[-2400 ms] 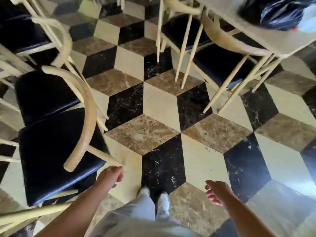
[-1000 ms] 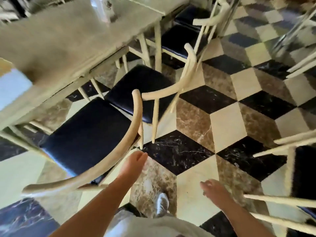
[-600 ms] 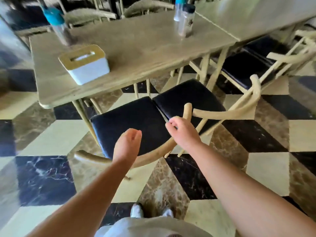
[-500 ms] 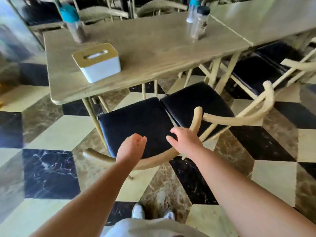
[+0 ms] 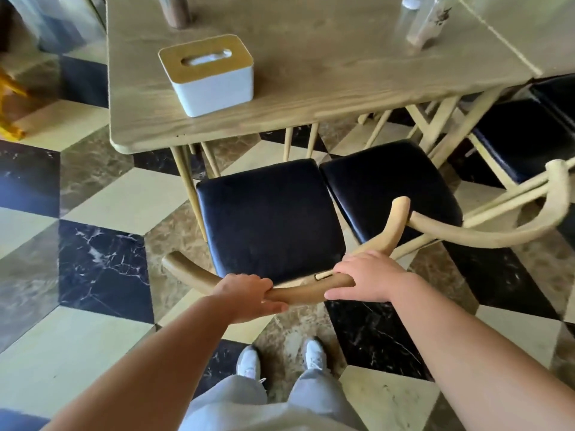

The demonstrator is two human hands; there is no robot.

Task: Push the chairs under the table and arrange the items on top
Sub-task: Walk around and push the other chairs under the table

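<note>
A pale wooden chair (image 5: 270, 213) with a black seat stands in front of me, pulled out from the light wooden table (image 5: 311, 88). My left hand (image 5: 249, 293) and my right hand (image 5: 367, 276) both grip its curved backrest rail. A second matching chair (image 5: 392, 188) stands touching it on the right, its seat partly under the table edge. On the table sit a white tissue box (image 5: 208, 77) with a wooden lid, a clear bottle (image 5: 420, 20) at the far right and a dark container base (image 5: 175, 9) at the far edge.
A third black-seated chair (image 5: 525, 141) sits at the right, beside an adjoining table (image 5: 529, 26). The floor is patterned marble tile in black, brown and cream. A yellow object (image 5: 9, 98) lies at the left edge. My feet stand just behind the chair.
I turned from open floor toward the table. Both hands came forward and down and closed on the near chair's backrest rail, which they were only reaching for half a second ago.
</note>
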